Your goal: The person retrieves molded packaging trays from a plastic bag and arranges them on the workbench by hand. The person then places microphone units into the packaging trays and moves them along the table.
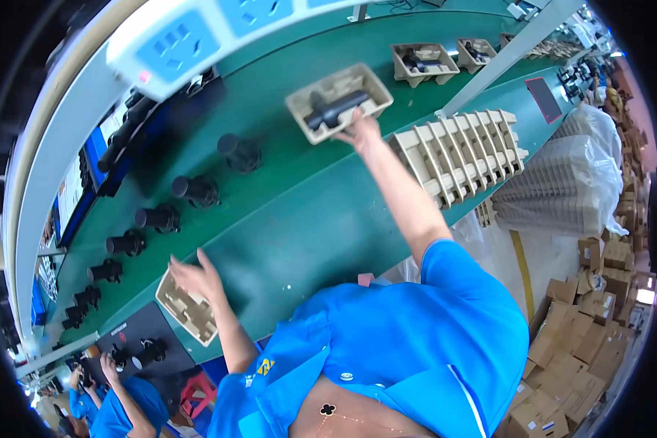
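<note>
A: Start far L. What's the risk w/ those black parts [197, 191]?
B: They stand in a row along the bench [270, 248], no tray under them. A sleeve or tray edge catching one could tip it into the next.
A: And the L hand [197, 281]?
B: Over the near tray [186, 312], fingers spread, not closed on anything. Can't tell if they touch it. Tray sits close to the front edge, no black part visible in it; a careless push by the palm could skid it off.
A: Mid-bench?
B: R hand [360, 135], arm well out, fingers gripping the near rim of the loaded tray [296, 109]. Black device [339, 108] lies inside. Tray's blurred, so prob. moving; can't say if it's lifted clear.
A: Weak spot?
B: One-sided hold, far side w/ no hand on it. If it dips, the device could slide or roll out. Thumb's v. near the device too, so it might get nudged out of its seat.
A: Further R?
B: Tray stack [460, 157] just beside the R forearm, close to the front edge. An elbow swinging wide could knock it, poss. onto the floor.
</note>
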A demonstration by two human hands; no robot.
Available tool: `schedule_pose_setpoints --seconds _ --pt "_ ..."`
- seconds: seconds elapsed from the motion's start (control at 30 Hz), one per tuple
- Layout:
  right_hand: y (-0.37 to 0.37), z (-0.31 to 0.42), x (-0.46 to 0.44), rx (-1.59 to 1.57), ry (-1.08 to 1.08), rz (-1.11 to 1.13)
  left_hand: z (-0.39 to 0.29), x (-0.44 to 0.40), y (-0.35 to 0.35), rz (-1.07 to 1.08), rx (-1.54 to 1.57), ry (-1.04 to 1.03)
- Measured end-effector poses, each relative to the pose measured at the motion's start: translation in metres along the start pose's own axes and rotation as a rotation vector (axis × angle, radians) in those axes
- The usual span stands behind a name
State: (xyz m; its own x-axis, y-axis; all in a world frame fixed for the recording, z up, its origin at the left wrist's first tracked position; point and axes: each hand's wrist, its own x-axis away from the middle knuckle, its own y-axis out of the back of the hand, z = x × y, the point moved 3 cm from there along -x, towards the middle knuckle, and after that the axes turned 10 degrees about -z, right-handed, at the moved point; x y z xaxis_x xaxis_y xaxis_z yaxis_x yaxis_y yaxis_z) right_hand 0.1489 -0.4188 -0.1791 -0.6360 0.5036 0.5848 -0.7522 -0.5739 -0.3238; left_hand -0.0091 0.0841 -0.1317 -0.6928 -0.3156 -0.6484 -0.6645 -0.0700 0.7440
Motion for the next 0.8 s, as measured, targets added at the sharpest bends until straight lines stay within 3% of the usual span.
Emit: schedule_pose_setpoints --seconds 0.07,0.13,0.2,0.27,0.3,0.33,0.37,0.4,0.47,0.5,0.57,0.67,0.7,0.73,0.8 --pt "-0.004 0.047 -0.072 0.047 0.058 -0.063 0.044 0.034 -0.004 0.058 -0.285 0.078" --pt "-0.006 0.080 -0.114 0.078 0.015 -0.069 0.060 0.061 0.002 0.293 -0.450 0.245" --pt "0.010 0.085 -0.170 0.092 -0.002 -0.047 0.058 0.071 0.006 0.327 -0.261 0.207" --pt "0.033 0.081 -0.219 -0.010 -0.164 -0.047 0.074 0.085 0.008 0.333 -0.034 0.229" --pt "0.056 0.070 -0.275 -0.121 -0.225 -0.055 0.070 0.085 0.012 0.271 0.126 0.084" --pt "0.064 0.081 -0.279 -0.161 -0.247 0.125 0.059 0.087 0.014 0.302 0.327 0.322" --pt "0.058 0.091 -0.264 -0.016 -0.162 0.112 0.039 0.085 0.025 0.337 0.281 0.316" --pt "0.068 0.097 -0.269 -0.069 -0.192 0.124 0.028 0.088 0.029 0.279 0.249 0.049" --pt "0.051 0.111 -0.216 0.106 -0.073 -0.291 -0.024 0.086 0.052 0.381 0.353 0.055" --pt "0.046 0.112 -0.204 0.216 0.032 -0.397 -0.048 0.089 0.063 0.358 0.469 -0.024" --pt "0.000 0.098 -0.072 0.145 0.215 -0.659 -0.073 0.109 0.073 0.534 0.556 -0.055" --pt "-0.065 0.003 -0.010 0.198 0.938 -0.047 -0.100 0.123 0.082 0.790 0.632 -0.285" --pt "-0.087 -0.030 0.027 0.651 1.238 0.016 -0.109 0.122 0.087 0.831 0.586 -0.437" --pt "-0.106 -0.066 0.043 0.810 1.311 0.216 -0.113 0.123 0.090 0.873 0.540 -0.584" --pt "-0.137 -0.099 0.077 0.870 1.101 0.420 -0.110 0.122 0.093 0.926 0.610 -0.600"
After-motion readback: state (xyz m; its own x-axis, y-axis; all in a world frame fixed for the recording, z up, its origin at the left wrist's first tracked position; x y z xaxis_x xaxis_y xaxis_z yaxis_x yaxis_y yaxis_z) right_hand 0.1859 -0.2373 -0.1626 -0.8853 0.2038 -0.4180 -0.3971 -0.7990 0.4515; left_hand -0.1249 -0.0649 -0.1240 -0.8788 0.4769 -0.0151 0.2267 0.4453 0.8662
